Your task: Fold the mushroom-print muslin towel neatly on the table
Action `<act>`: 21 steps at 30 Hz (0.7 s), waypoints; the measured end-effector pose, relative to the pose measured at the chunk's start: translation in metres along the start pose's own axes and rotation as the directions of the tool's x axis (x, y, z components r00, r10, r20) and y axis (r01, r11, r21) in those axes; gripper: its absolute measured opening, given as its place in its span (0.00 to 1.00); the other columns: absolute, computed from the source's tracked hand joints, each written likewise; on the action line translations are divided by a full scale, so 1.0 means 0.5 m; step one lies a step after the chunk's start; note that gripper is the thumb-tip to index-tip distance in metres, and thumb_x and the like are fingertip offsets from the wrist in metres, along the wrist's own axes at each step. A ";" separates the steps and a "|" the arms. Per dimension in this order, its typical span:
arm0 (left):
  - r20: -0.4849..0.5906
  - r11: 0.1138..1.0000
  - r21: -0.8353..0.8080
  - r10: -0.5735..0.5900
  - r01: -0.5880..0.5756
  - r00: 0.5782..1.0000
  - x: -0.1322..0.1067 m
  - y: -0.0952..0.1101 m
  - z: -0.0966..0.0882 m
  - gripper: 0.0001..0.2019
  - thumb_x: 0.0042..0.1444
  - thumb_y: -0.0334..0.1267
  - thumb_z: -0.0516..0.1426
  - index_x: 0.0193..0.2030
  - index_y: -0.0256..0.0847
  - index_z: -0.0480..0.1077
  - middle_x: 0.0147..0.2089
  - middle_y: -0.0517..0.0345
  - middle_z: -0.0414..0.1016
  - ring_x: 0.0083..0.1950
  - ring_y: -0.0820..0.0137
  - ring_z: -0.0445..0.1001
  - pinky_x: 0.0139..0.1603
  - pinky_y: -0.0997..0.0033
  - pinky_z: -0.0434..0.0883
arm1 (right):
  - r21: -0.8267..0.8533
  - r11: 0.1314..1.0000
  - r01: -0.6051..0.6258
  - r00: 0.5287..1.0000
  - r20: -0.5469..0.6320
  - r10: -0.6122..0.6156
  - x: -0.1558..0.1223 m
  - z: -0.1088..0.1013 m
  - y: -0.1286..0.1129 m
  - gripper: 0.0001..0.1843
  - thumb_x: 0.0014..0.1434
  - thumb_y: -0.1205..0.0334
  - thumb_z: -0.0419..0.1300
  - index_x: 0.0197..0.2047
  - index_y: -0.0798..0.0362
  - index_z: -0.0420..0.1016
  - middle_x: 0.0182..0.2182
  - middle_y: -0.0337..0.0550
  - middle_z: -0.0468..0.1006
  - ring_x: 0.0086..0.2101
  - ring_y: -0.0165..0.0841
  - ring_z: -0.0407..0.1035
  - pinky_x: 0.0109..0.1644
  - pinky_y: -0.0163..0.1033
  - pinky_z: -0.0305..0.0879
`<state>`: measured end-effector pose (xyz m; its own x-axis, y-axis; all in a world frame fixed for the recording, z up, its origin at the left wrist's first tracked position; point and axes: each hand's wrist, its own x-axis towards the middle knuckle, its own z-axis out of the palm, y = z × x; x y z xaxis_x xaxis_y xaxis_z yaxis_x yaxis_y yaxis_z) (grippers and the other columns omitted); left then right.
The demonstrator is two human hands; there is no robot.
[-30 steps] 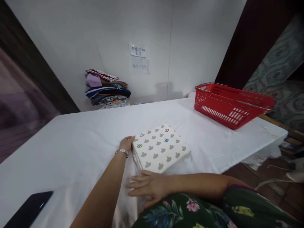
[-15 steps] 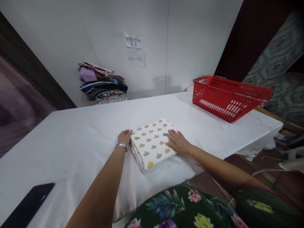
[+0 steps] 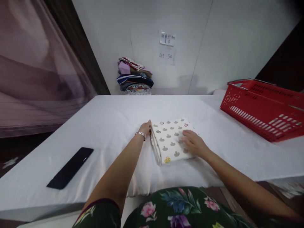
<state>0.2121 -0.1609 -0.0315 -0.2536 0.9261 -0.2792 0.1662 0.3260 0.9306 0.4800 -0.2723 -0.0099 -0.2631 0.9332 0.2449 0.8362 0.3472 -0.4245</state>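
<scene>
A folded white cloth with small grey and coloured prints [image 3: 169,139] lies on the white-covered table [image 3: 114,126]. My left hand [image 3: 145,128], with a bracelet at the wrist, rests against the cloth's far left corner; its fingers are curled at the edge. My right hand [image 3: 193,143] lies flat on the right part of the cloth, fingers stretched out and pressing down.
A red plastic basket [image 3: 263,107] stands at the table's right. A dark phone [image 3: 70,167] lies near the front left edge. A stack of folded clothes [image 3: 134,76] sits at the back against the white wall, under two paper notes [image 3: 167,47].
My right hand moved from the cloth's near edge onto its right part and now rests flat there. The view has swung left, so the basket sits further right.
</scene>
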 end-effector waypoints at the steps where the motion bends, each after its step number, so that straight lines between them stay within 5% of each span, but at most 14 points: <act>1: 0.004 1.000 0.004 0.000 0.000 1.000 -0.006 0.002 -0.007 0.15 0.52 0.47 0.56 0.38 0.36 0.69 0.37 0.51 0.74 0.32 0.70 0.73 0.29 0.72 0.70 | 0.074 0.997 0.032 0.999 0.008 -0.033 0.005 0.003 -0.033 0.19 0.61 0.50 0.46 0.43 0.51 0.71 0.45 0.48 0.72 0.47 0.37 0.65 0.49 0.41 0.60; 4: 0.011 0.999 0.044 0.024 -0.024 1.000 -0.034 -0.004 -0.029 0.11 0.51 0.43 0.57 0.37 0.38 0.67 0.38 0.54 0.73 0.30 0.73 0.72 0.26 0.75 0.69 | 0.157 0.987 0.044 0.993 0.100 -0.060 0.026 0.025 -0.125 0.18 0.61 0.49 0.47 0.32 0.51 0.70 0.29 0.40 0.73 0.31 0.30 0.66 0.35 0.35 0.58; 8: 0.050 0.991 0.118 0.054 -0.059 0.997 -0.095 -0.038 -0.048 0.08 0.49 0.40 0.57 0.28 0.38 0.66 0.26 0.60 0.71 0.22 0.77 0.68 0.22 0.78 0.66 | 0.020 1.000 0.002 0.970 0.242 -0.007 0.062 0.068 -0.188 0.19 0.57 0.44 0.51 0.30 0.52 0.68 0.25 0.40 0.72 0.28 0.31 0.64 0.29 0.34 0.51; 12: 0.138 0.980 0.169 0.081 -0.104 0.987 -0.157 -0.072 -0.044 0.08 0.48 0.40 0.56 0.23 0.39 0.65 0.17 0.64 0.65 0.18 0.77 0.64 0.19 0.78 0.61 | -0.105 0.994 0.014 0.941 0.339 0.023 0.082 0.091 -0.192 0.12 0.55 0.52 0.55 0.32 0.53 0.69 0.28 0.43 0.74 0.30 0.33 0.65 0.29 0.35 0.49; 21: 0.183 0.956 0.213 0.164 -0.201 0.969 -0.172 -0.098 -0.031 0.04 0.45 0.34 0.55 0.22 0.40 0.66 0.19 0.64 0.67 0.22 0.76 0.65 0.25 0.76 0.61 | 0.127 0.991 -0.046 0.943 0.333 0.001 0.089 0.097 -0.201 0.06 0.53 0.62 0.56 0.27 0.53 0.69 0.23 0.37 0.71 0.26 0.27 0.62 0.29 0.31 0.51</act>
<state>0.2108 -0.2594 -0.0493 -0.0447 0.9858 -0.1616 0.4133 0.1656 0.8954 0.3611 -0.2611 0.0015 -0.4077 0.9112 -0.0594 0.7794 0.3133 -0.5426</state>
